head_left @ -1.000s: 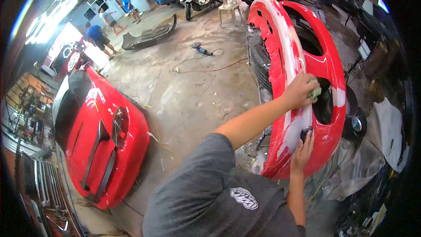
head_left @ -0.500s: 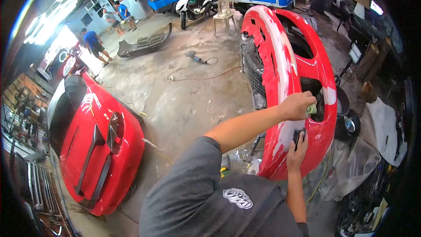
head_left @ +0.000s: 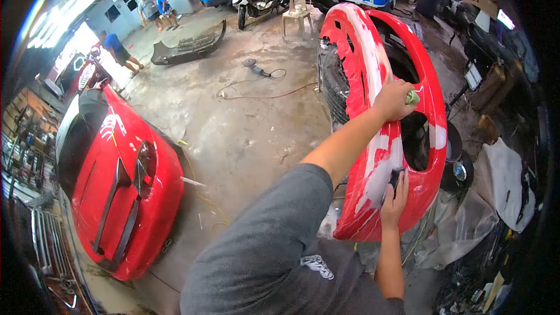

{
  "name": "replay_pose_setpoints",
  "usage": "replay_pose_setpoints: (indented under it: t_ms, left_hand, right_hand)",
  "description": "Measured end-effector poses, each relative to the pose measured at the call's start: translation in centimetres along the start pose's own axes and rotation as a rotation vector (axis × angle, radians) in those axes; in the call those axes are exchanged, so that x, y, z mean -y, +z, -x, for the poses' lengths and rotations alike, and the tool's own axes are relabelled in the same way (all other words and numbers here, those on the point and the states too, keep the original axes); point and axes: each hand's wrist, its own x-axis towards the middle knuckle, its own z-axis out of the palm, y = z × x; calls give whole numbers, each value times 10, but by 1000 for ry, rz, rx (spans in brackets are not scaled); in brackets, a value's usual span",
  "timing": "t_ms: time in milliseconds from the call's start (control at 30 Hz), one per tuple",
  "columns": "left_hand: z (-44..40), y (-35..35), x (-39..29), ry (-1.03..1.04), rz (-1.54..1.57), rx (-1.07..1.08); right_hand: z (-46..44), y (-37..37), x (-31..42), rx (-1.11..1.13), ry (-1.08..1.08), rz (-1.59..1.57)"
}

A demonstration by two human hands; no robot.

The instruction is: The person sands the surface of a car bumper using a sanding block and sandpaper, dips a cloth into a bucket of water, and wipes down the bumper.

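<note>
A red car bumper (head_left: pixel 429 157) with whitish filler patches (head_left: pixel 382 175) along its side stands in front of me. My left hand (head_left: pixel 394 100) is closed around a crumpled pale green rag (head_left: pixel 412 97) and is over the bumper's middle, above the filler strip. Lower down, my right hand (head_left: pixel 395 201) presses a dark sanding pad (head_left: pixel 396 176) against the grey-white patch; its fingers hide part of the pad. The painted surface around the patch looks wet and streaked.
Another red bumper (head_left: pixel 125 198) stands to the left. A grinder (head_left: pixel 256 70) with its cord lies on the concrete floor. Farther back are a black bumper (head_left: pixel 189 49), a plastic chair (head_left: pixel 298 14), a scooter (head_left: pixel 256 0) and several people. Clear plastic sheeting (head_left: pixel 461 221) lies at right.
My left hand has moved farther up along the bumper with the green rag. My right hand stays on the grey-white patch with the pad. The view has shifted slightly.
</note>
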Motion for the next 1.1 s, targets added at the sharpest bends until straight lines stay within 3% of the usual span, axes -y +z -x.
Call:
replay_pose_setpoints:
  t_ms: [267, 500, 667, 800, 900, 1033, 1100]
  left_hand:
    - [-2, 3, 7, -101, 59, 40]
    - [9, 4, -1, -105, -1, 51]
    - [3, 10, 12, -24, 1, 63]
    - [-3, 0, 7, -53, -14, 82]
    - [5, 5, 7, -56, -7, 51]
    - [-2, 9, 13, -34, 24, 90]
    - [-5, 10, 10, -49, 58, 136]
  right_hand:
    - [-106, 4, 21, 152, 7, 31]
    - [-13, -11, 33, 98, -14, -56]
    - [-118, 6, 19, 171, 25, -32]
    - [-56, -6, 20, 156, -49, 20]
    - [15, -10, 3, 97, 18, -26]
    - [-71, 2, 15, 121, -49, -1]
    - [-114, 5, 25, 148, 56, -28]
